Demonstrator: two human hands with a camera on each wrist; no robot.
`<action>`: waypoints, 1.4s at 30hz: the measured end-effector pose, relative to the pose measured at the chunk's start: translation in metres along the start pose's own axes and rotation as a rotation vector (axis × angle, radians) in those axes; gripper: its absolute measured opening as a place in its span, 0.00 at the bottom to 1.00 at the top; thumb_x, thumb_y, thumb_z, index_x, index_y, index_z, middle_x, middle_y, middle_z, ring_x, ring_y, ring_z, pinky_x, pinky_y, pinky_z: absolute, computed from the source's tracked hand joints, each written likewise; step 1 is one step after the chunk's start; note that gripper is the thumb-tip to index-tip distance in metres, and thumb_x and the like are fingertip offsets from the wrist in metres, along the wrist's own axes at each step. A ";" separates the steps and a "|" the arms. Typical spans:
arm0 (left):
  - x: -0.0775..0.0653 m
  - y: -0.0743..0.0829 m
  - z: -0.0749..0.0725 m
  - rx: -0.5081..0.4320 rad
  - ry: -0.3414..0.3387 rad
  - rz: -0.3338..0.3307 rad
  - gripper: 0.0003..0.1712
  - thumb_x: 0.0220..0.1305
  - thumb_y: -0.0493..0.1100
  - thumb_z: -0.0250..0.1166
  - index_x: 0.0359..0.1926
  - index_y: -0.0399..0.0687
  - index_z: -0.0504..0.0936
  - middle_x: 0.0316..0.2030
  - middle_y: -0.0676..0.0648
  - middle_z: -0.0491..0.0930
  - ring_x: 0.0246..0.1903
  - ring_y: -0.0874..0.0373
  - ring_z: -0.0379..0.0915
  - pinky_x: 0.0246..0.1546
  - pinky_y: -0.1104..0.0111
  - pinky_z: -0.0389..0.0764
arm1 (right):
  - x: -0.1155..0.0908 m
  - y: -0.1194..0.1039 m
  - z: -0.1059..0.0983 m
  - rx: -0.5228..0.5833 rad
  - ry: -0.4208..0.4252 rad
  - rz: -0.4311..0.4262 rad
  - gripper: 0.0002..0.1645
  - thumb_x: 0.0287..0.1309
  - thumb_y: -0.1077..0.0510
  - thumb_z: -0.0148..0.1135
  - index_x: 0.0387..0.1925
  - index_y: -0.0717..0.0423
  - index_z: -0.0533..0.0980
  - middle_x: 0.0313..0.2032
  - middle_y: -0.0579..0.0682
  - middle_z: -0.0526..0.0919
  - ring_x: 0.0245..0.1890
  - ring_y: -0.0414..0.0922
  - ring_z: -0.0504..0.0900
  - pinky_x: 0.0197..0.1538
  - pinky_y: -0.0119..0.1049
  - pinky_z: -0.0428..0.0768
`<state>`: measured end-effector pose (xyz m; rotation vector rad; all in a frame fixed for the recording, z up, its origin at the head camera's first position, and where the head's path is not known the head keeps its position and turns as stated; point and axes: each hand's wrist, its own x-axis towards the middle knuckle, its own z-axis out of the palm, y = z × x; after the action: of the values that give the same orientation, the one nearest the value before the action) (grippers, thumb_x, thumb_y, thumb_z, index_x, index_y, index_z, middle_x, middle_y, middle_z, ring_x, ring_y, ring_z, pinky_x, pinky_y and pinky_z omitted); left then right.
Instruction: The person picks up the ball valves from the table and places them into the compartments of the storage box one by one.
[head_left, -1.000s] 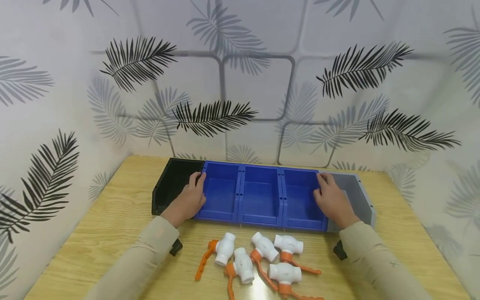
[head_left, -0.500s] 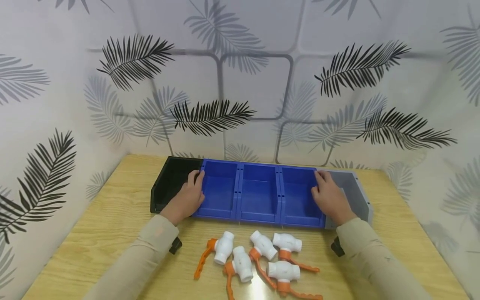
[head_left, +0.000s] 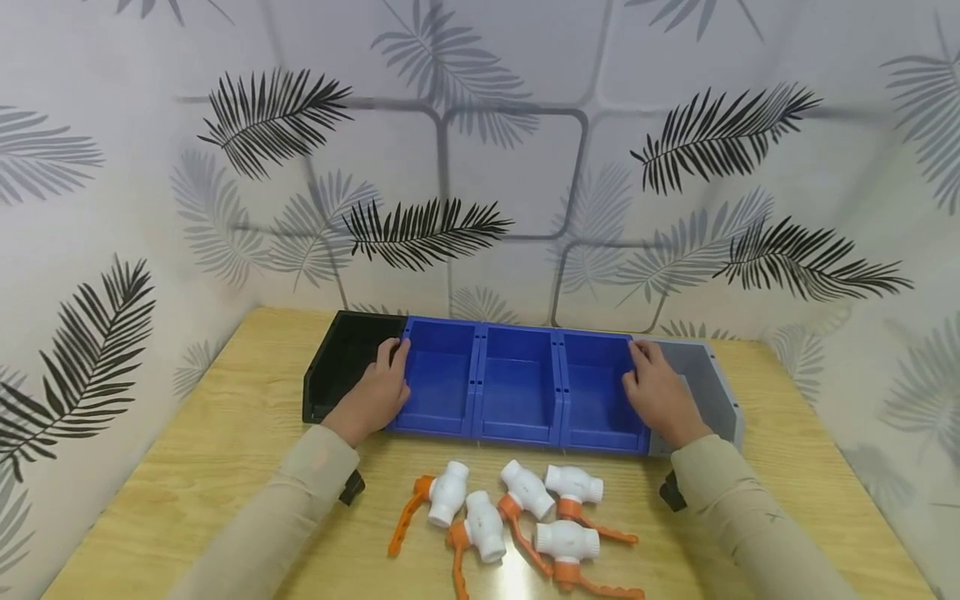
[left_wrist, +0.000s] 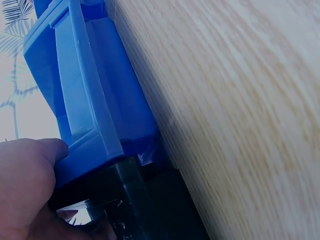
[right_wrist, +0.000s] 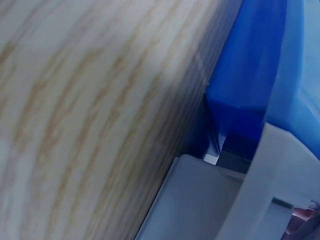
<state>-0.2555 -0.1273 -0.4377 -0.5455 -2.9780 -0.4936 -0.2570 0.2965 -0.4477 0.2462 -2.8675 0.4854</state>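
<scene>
A row of joined plastic storage bins lies along the back of the table: a black bin [head_left: 321, 367], three blue bins [head_left: 517, 432] and a grey bin [head_left: 722, 379]. My left hand [head_left: 373, 393] grips the shared wall where black meets blue; in the left wrist view its thumb [left_wrist: 52, 150] presses on the blue rim [left_wrist: 95, 90]. My right hand [head_left: 662, 397] holds the wall between the last blue bin and the grey one. In the right wrist view the grey edge [right_wrist: 260, 175] meets the blue bin [right_wrist: 245, 75], and that hand is mostly hidden.
Several white ball valves [head_left: 486, 527] with orange lever handles [head_left: 405, 525] lie loose on the wooden table [head_left: 187, 467], in front of the bins and between my forearms. A leaf-patterned wall [head_left: 510, 175] rises right behind the bins.
</scene>
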 end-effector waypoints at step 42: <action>0.047 -0.109 -0.037 0.022 0.397 -0.364 0.20 0.65 0.45 0.48 0.39 0.25 0.65 0.30 0.29 0.68 0.25 0.33 0.70 0.21 0.45 0.70 | -0.163 -0.042 -0.030 0.045 -0.150 -0.517 0.05 0.53 0.58 0.64 0.34 0.48 0.79 0.35 0.37 0.74 0.36 0.35 0.73 0.39 0.34 0.76</action>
<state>-0.3373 -0.2201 -0.4293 0.0981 -2.6897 -0.5199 -0.0860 0.2888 -0.4472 1.0344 -2.7720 0.4396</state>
